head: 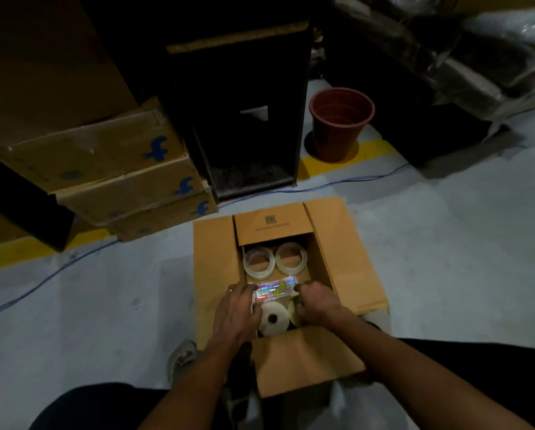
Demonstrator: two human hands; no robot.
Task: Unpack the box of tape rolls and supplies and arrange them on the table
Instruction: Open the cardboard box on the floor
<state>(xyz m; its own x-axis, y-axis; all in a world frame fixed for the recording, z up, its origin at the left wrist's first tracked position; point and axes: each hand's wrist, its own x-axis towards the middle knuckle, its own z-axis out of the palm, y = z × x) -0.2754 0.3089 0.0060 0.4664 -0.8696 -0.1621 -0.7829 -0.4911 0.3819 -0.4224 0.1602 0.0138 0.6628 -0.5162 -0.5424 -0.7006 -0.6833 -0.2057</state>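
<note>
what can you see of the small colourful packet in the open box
The packet is a small, flat, glossy rectangle with bright multicoloured print, too glared to read. It lies across the middle of the cardboard box, just nearer than two clear tape rolls. The left hand and right hand pinch its two ends.

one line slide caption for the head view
Both hands, left hand and right hand, grip a small colourful packet inside the open cardboard box.
</note>
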